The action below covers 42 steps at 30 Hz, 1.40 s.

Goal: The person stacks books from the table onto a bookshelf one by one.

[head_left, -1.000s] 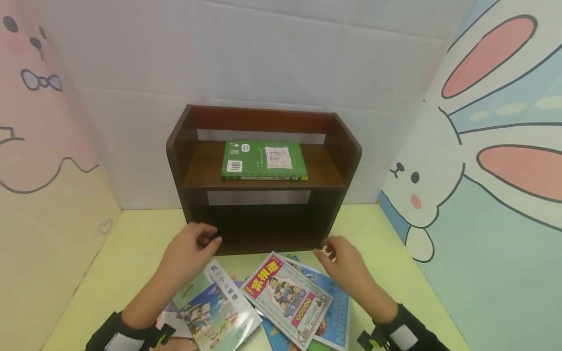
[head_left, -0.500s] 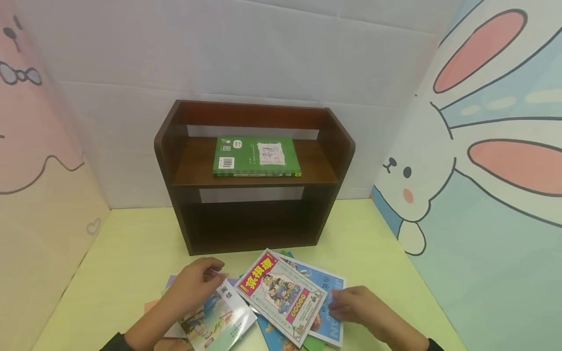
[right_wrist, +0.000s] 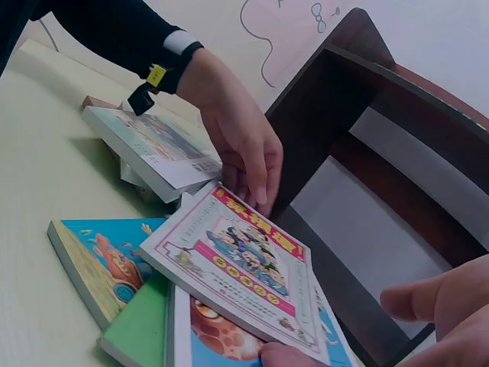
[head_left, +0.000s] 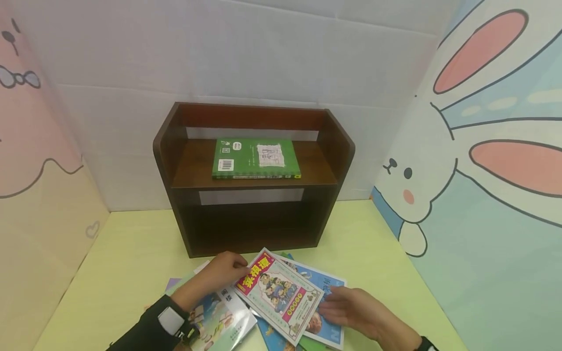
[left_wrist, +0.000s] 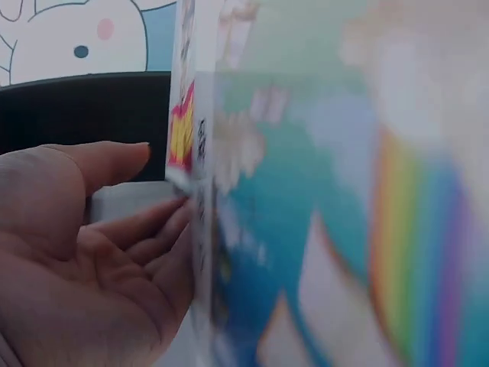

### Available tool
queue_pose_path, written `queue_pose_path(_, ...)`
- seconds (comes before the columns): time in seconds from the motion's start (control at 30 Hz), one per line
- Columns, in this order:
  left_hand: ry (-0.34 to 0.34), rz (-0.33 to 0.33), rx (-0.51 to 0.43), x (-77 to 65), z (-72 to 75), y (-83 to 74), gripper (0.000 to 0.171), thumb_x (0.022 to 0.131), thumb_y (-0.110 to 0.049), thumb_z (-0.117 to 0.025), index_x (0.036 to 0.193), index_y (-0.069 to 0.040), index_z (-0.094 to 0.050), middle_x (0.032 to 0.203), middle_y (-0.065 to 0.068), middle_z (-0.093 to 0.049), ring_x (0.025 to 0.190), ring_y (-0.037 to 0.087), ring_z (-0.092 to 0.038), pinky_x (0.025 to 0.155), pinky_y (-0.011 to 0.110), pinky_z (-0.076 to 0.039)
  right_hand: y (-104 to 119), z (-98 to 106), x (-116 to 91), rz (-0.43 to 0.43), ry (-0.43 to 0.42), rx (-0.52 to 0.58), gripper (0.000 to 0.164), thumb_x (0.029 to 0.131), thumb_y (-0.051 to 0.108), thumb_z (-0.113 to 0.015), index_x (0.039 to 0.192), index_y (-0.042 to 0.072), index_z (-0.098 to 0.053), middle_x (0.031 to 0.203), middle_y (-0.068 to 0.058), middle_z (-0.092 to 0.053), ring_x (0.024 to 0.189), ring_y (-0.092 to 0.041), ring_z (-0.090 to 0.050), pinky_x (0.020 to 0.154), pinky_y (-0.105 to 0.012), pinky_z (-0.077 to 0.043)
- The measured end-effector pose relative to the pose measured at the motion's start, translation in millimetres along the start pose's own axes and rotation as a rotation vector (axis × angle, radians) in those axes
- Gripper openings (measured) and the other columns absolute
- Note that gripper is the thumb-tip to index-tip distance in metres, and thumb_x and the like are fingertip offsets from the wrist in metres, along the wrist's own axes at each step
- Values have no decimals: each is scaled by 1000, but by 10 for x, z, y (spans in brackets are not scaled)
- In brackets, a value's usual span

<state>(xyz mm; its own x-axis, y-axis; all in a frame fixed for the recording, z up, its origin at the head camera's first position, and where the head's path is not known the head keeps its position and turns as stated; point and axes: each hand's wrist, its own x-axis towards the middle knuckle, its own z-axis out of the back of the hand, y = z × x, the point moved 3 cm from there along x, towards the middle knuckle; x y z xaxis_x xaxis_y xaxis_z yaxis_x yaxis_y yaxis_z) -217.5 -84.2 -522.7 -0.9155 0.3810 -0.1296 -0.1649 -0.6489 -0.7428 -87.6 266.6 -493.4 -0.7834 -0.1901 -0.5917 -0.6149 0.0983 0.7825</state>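
A thin book with a pink title block and pink border [head_left: 281, 295] lies tilted on top of a loose pile of books. My left hand [head_left: 221, 270] is at its upper left corner; in the left wrist view the thumb [left_wrist: 118, 162] stands apart from the cover and the other fingers reach the book's edge. My right hand [head_left: 351, 309] reaches over a blue book [head_left: 331, 324] beneath, fingers at the pink-bordered book's right edge. In the right wrist view one fingertip [right_wrist: 286, 355] touches that edge. A white-and-green picture book [head_left: 234, 317] lies under my left forearm.
A dark brown two-tier shelf [head_left: 254, 186] stands behind the pile. On its upper tier a green book [head_left: 254, 158] lies flat. A green-covered book [right_wrist: 137, 321] and another with a cartoon cover [right_wrist: 114, 260] poke out from the pile. Printed walls flank the yellow table [head_left: 382, 258].
Both hands came down from before the shelf to the pile. The left hand moved right to the pink-bordered book's corner; the right hand moved left to its edge. The book shifted very slightly.
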Motion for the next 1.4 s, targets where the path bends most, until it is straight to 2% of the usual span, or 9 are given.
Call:
queue_pose_path(0.13, -16, -21, 19, 63, -63, 6, 18, 98, -22, -85, 108, -7, -84, 89, -4, -74, 82, 12, -66, 78, 37, -59, -41, -78, 73, 12, -7, -6, 55, 114, 18, -54, 149, -24, -43, 128, -31, -73, 121, -38, -74, 106, -49, -59)
queue_pose_path(0.27, -42, -11, 14, 49, -75, 3, 12, 98, -18, -86, 107, -10, -85, 88, -5, -73, 83, 12, -65, 79, 37, -57, -85, -150, 105, 95, -40, -45, 48, 112, 13, -60, 142, -23, -53, 128, -31, -74, 116, -32, -76, 102, -45, -61)
queue_pose_path(0.47, -55, -22, -44, 12, -67, -31, 16, 97, -21, -87, 110, -12, -86, 92, -6, -75, 85, 12, -68, 81, 39, -58, -147, -226, 142, 251, -171, -68, 52, 106, 2, -67, 146, -25, -48, 121, -26, -75, 108, -30, -77, 95, -42, -64)
queue_pose_path(0.57, -37, -14, -85, -5, -62, -33, 20, 96, -24, -88, 112, -12, -85, 94, -5, -76, 85, 13, -69, 80, 38, -60, -166, -235, 168, 269, -238, -71, 54, 105, 1, -68, 148, -23, -47, 117, -21, -76, 102, -29, -79, 90, -41, -65)
queue_pose_path(0.7, -17, 40, -179, -53, -39, -2, 24, 97, -27, -87, 115, -12, -84, 98, -2, -76, 87, 17, -70, 82, 38, -62, -155, -212, 206, 261, -303, -95, 55, 105, 5, -69, 150, -21, -48, 115, -18, -78, 99, -27, -78, 85, -38, -66)
queue_pose_path(0.93, -28, 165, -379, -206, -5, 76, 27, 101, -25, -83, 121, -6, -82, 107, 4, -78, 93, 21, -73, 85, 40, -63, -87, -243, 236, 247, -300, -82, 55, 106, 10, -71, 148, -20, -52, 115, -16, -79, 99, -25, -78, 82, -35, -66)
queue_pose_path(1.17, -91, 194, -593, -387, 16, 97, 31, 106, -16, -75, 130, 4, -74, 108, 10, -79, 93, 26, -78, 80, 39, -66, 6, -352, 264, 262, -274, -81, 54, 106, 10, -70, 148, -21, -52, 122, -20, -76, 103, -25, -75, 83, -35, -65)
queue_pose_path(1.27, -148, 215, -623, -442, 40, 93, 32, 106, -15, -76, 131, 4, -74, 107, 11, -80, 90, 26, -78, 78, 40, -67, 56, -394, 312, 290, -268, -94, 52, 106, 10, -70, 145, -20, -55, 123, -22, -75, 105, -27, -76, 85, -37, -66)
queue_pose_path(1.4, -226, 233, -588, -474, 84, 95, 34, 105, -17, -77, 132, 4, -74, 109, 11, -80, 88, 26, -77, 77, 40, -67, 146, -437, 427, 338, -289, -120, 45, 106, 10, -70, 141, -17, -62, 123, -22, -76, 105, -29, -77, 84, -38, -66)
